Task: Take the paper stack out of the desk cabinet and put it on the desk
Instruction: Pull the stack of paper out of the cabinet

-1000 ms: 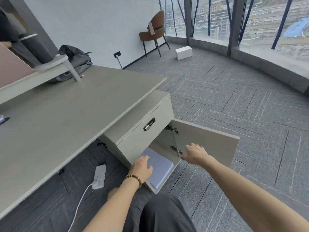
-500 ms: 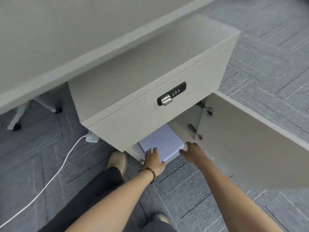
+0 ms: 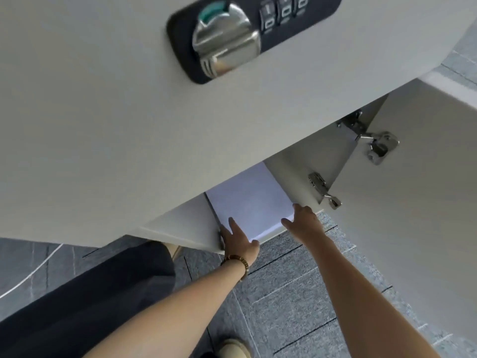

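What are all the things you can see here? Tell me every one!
paper stack: one, white, inside the open cabinet
drawer front: one, pale grey, above the cabinet opening
combination lock: one, black with silver knob, on the drawer front
cabinet door: one, pale grey, swung open to the right
hinges: two, silver, on the door's inner edge
cable: one, white, on the floor, left
carpet: grey, below
shoe: one, beige, bottom
bracelet: one, beaded, left wrist
left hand: at the stack's left edge
right hand: at the stack's right corner
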Demonstrator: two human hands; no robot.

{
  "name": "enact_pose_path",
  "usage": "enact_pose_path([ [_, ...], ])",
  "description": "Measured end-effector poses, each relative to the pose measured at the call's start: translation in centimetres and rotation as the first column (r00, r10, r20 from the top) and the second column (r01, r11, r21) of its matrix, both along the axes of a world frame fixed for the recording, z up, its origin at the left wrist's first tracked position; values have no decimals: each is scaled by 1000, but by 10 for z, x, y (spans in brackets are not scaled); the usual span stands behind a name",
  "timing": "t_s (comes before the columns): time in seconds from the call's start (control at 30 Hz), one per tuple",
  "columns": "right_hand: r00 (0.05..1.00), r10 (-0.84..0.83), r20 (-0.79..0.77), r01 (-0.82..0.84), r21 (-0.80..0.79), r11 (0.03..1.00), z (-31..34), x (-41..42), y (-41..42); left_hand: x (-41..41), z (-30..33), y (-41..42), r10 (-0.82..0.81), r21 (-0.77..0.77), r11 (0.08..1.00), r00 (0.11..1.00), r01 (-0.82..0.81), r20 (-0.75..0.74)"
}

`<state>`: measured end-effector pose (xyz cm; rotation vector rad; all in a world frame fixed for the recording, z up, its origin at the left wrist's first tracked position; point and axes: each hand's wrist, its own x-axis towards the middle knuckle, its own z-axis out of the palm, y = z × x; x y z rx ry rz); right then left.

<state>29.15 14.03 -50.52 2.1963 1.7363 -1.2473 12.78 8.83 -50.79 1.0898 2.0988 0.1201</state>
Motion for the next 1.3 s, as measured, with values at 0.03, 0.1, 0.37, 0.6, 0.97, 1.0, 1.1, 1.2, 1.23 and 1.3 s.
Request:
enact_pose_path([
  [0.03, 1000, 7, 25, -7, 17, 1000, -5, -1, 2, 1, -4, 2, 27, 4, 1000, 1000, -27, 9],
  [0.1, 998, -4, 57, 1, 57, 998, -15, -3, 7, 0, -11, 6, 63, 16, 998, 998, -63, 29],
  [0.37, 994, -100, 45, 93, 136, 986, -41, -13, 18, 1, -22, 1, 79, 48, 996, 995, -82, 56],
  [0.6, 984, -180, 16, 173, 206, 963, -50, -15, 23, 4, -29, 2, 121, 82, 989, 991, -125, 50],
  [0.97, 894, -365, -260, 400, 96, 911, -53, -1, 11, 4, -24, -6, 90, 72, 993, 993, -95, 69],
  [1.0, 885, -380, -268, 416, 91, 905, -53, 1, 4, 5, -23, -10, 101, 73, 991, 991, -108, 86],
  [1.1, 857, -423, -295, 460, 69, 885, -51, 13, -20, 14, -21, -32, 110, 50, 992, 986, -117, 123],
  [1.2, 828, -464, -315, 494, 19, 869, -51, 26, -47, 18, -26, -64, 68, 52, 996, 989, -75, 130],
  [1.23, 817, -481, -319, 507, -1, 862, -50, 31, -55, 17, -29, -73, 78, 71, 994, 986, -89, 145],
  [1.3, 795, -515, -322, 531, -43, 847, -53, 40, -74, 13, -34, -90, 210, 115, 964, 951, -240, 225],
])
